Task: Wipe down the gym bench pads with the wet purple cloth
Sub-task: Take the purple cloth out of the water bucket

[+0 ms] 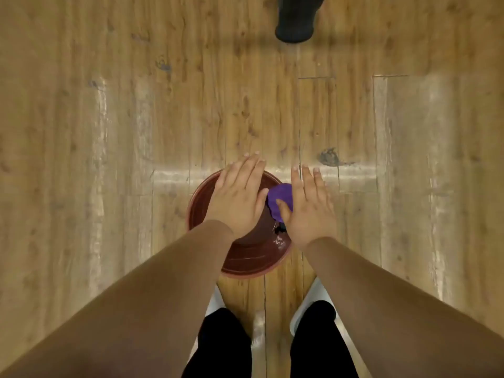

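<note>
Purple cloth is seen bunched into a small ball between the two hands, in the middle of the scene. It is held up over the right side of a round red-brown bucket, which is set on the wood floor. A little shiny water can be seen inside the bucket, at its near right side, just under the cloth. The left hand is held flat over the bucket with its back up. Its fingers are kept straight and close together, and they point to the far side. Only the tip of its thumb is seen touching the left edge of the cloth. The right hand is also held flat, with its fingers straight and a little spread. Its thumb is laid across the cloth, so the cloth looks pinched between the thumb and the side of the hand. Black trousers and white shoes are seen at the near edge, just behind the bucket. A black rounded thing is seen at the far edge, well apart from the bucket, and what it is cannot be told.
</note>
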The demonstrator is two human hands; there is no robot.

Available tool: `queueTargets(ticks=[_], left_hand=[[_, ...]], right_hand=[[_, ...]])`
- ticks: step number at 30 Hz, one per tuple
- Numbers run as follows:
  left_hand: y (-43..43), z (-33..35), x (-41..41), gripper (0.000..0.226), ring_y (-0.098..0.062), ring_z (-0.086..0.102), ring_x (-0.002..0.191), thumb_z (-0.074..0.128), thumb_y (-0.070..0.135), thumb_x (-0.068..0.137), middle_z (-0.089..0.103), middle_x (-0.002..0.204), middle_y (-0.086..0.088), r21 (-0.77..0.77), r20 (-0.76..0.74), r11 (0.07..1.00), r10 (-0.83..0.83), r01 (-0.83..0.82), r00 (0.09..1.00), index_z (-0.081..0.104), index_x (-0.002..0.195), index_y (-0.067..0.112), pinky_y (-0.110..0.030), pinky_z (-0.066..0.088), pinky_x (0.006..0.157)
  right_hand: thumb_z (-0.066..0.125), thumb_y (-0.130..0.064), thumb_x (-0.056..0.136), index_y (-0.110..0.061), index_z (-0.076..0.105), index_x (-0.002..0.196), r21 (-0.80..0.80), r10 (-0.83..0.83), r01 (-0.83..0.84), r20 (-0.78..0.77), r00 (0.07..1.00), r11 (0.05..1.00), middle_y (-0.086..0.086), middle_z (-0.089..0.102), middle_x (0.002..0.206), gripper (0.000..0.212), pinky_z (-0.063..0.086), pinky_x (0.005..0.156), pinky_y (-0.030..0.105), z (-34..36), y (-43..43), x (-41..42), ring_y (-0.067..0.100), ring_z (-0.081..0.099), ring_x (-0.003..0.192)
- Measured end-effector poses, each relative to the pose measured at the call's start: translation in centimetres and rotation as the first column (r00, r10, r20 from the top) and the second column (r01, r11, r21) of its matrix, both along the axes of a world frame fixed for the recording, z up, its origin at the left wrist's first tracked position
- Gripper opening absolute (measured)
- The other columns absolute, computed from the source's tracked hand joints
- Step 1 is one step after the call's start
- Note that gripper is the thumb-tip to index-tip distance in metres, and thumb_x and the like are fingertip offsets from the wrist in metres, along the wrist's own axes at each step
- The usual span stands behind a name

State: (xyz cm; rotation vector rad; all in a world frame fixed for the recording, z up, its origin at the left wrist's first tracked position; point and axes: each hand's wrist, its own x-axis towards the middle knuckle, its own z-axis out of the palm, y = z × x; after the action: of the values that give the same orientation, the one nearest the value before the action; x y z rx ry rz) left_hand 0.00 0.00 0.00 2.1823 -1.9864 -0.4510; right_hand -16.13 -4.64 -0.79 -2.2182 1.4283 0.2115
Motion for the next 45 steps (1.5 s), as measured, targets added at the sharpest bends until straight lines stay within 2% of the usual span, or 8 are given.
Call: queueTargets(ticks=[6, 11, 15, 18, 22, 28, 33, 45], left_hand=[[0.8, -2.5, 0.0, 0.059, -0.028, 0.027, 0.143, 0.026, 0.036, 0.098, 0.035, 0.153, -0.011, 0.059, -0.004, 0.996, 0.062, -0.062, 0.998, 0.035, 0.147, 0.005, -0.044, 0.018, 0.117], [0.8, -3.2, -0.1, 0.058, -0.027, 0.026, 0.143, 0.026, 0.036, 0.098, 0.035, 0.153, -0.011, 0.047, 0.021, 0.997, 0.062, -0.063, 0.998, 0.034, 0.147, 0.006, -0.042, 0.014, 0.118], [0.7, -1.5, 0.3, 0.058, -0.029, 0.030, 0.141, 0.028, 0.036, 0.098, 0.037, 0.152, -0.013, 0.035, 0.031, 0.996, 0.081, -0.082, 0.996, 0.036, 0.146, 0.004, -0.045, 0.020, 0.117], [0.6, 1.0, 1.0, 0.059, -0.029, 0.030, 0.141, 0.026, 0.037, 0.098, 0.036, 0.153, -0.013, 0.020, 0.056, 0.995, 0.095, -0.096, 0.994, 0.035, 0.147, 0.004, -0.042, 0.015, 0.117], [0.5, 5.9, 2.1, 0.059, -0.026, 0.027, 0.143, 0.026, 0.036, 0.097, 0.035, 0.154, -0.010, -0.007, 0.060, 0.991, 0.131, -0.131, 0.990, 0.034, 0.147, 0.006, -0.039, 0.011, 0.118], [1.4, 15.0, 4.6, 0.055, -0.027, 0.034, 0.136, 0.036, 0.032, 0.095, 0.047, 0.144, -0.014, -0.121, 0.125, 0.978, 0.186, -0.171, 0.975, 0.043, 0.141, 0.003, -0.040, 0.015, 0.114], [4.3, 22.4, 8.2, 0.055, -0.027, 0.037, 0.133, 0.037, 0.030, 0.092, 0.050, 0.142, -0.014, -0.200, 0.189, 0.946, 0.291, -0.254, 0.938, 0.047, 0.138, 0.003, -0.041, 0.021, 0.112], [22.6, 37.8, 21.2, 0.055, -0.029, 0.043, 0.130, 0.036, 0.032, 0.091, 0.052, 0.140, -0.013, -0.216, 0.311, 0.824, 0.567, -0.525, 0.763, 0.048, 0.137, 0.004, -0.041, 0.019, 0.111]], right_hand=[[0.035, -0.057, 0.097, -0.025, -0.016, 0.152, 0.104, 0.017, -0.006, -0.101, 0.995, 0.995, 0.005, -0.010, 0.162, 0.081, 0.005, 0.119, 0.041, -2.9, 0.5, 0.0, 0.027, -0.013, 0.148], [0.044, -0.016, 0.098, -0.028, -0.022, 0.150, 0.240, -0.063, 0.073, -0.049, 0.997, 0.968, 0.003, -0.017, 0.161, 0.085, 0.035, 0.108, 0.036, -3.5, 0.6, 0.9, 0.026, 0.002, 0.149], [0.036, 0.006, 0.092, -0.022, -0.019, 0.151, 0.240, -0.032, 0.045, -0.059, 0.998, 0.970, 0.003, -0.012, 0.162, 0.085, 0.023, 0.114, 0.030, -2.2, 0.2, 1.4, 0.021, -0.006, 0.149], [0.034, 0.009, 0.091, -0.021, -0.015, 0.152, 0.192, 0.050, -0.033, -0.084, 0.995, 0.981, 0.002, -0.012, 0.162, 0.084, 0.017, 0.117, 0.032, 0.6, -0.5, 1.7, 0.020, -0.015, 0.148], [0.035, 0.007, 0.091, -0.019, -0.010, 0.153, 0.068, 0.180, -0.176, -0.068, 0.981, 0.982, 0.003, -0.009, 0.162, 0.082, -0.004, 0.120, 0.033, 6.1, -1.7, 3.1, 0.020, -0.017, 0.148], [0.033, -0.003, 0.098, -0.016, 0.002, 0.155, -0.052, 0.344, -0.342, 0.025, 0.939, 0.938, 0.002, 0.003, 0.163, 0.066, 0.006, 0.119, 0.033, 16.4, -2.6, 6.7, 0.020, -0.005, 0.150], [0.048, -0.007, 0.096, -0.017, 0.002, 0.155, -0.107, 0.490, -0.484, 0.029, 0.871, 0.868, 0.002, 0.001, 0.163, 0.076, 0.004, 0.119, 0.032, 24.9, -1.1, 11.0, 0.019, -0.005, 0.149], [0.038, 0.008, 0.089, -0.015, 0.012, 0.154, -0.260, 0.721, -0.682, 0.097, 0.686, 0.684, 0.001, 0.006, 0.162, 0.074, 0.002, 0.118, 0.029, 39.8, 11.6, 26.8, 0.017, -0.002, 0.150]])
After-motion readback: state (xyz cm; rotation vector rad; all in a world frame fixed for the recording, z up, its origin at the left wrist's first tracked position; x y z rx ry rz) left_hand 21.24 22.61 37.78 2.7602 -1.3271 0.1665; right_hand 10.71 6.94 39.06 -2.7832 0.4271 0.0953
